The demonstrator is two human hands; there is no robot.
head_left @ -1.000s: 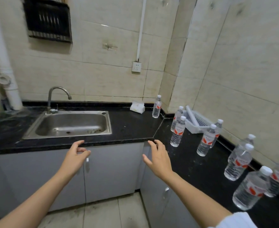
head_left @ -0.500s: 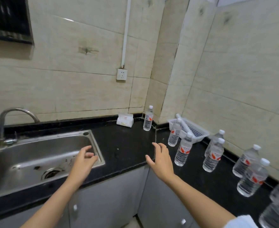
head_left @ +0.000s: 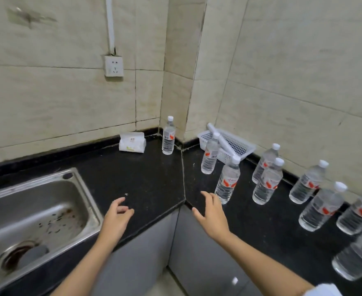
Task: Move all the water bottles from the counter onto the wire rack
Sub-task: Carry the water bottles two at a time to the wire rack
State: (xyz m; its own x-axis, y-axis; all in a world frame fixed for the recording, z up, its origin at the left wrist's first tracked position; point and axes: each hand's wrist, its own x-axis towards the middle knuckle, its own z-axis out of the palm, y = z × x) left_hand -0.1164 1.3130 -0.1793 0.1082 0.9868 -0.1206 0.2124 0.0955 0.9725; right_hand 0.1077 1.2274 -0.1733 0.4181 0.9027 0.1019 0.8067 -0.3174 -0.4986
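**Black Counter: Bottles Standing, Both Hands Empty**

Black stone forms the L-shaped counter (head_left: 146, 178), which is joined at an inner corner. Clear water bottles with white caps and red-marked labels are stood upright on it. One bottle (head_left: 168, 136) is placed alone in the back corner, just beside a white tissue pack (head_left: 132, 142). A second bottle (head_left: 210, 154) is stood in front of a white plastic basket (head_left: 237, 145). A third bottle (head_left: 228, 180) is located nearest the right hand. The remaining bottles are lined along the right-hand wall, and the lowest ones are cut off by the frame edge.

The left hand (head_left: 117, 218) is held over the counter edge beside the steel sink (head_left: 37, 212); its fingers are loosely curled and apart, and nothing is gripped. The right hand (head_left: 213, 214) is held over the counter near the corner seam, with fingers spread and extended toward the third bottle. Contact between fingertips and bottle cannot be confirmed. A wall socket (head_left: 114, 66) is mounted on the tiles above.
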